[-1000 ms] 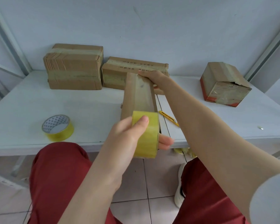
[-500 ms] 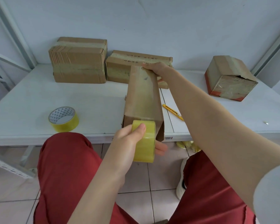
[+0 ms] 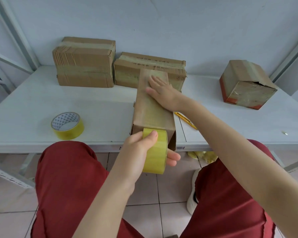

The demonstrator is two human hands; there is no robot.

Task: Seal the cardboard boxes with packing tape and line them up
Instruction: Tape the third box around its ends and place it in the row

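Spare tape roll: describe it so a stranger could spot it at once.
On the white table, look near the front edge, left of the long box. The spare tape roll lies flat there, alone. Unlike the other yellow roll, held in the left hand, its white core shows a triangle pattern.

A long box (image 3: pixel 153 107) lies end-on at the table (image 3: pixel 41 100) edge, tape seemingly along its top. A yellow tape roll (image 3: pixel 156 152) is held on edge at its near end. Behind it, a big box (image 3: pixel 84 66) and a flat box (image 3: pixel 127 73), both taped, sit side by side. A cube box (image 3: pixel 246 85) stands well apart on the right, and a spare roll (image 3: pixel 67 125) lies flat on the left.
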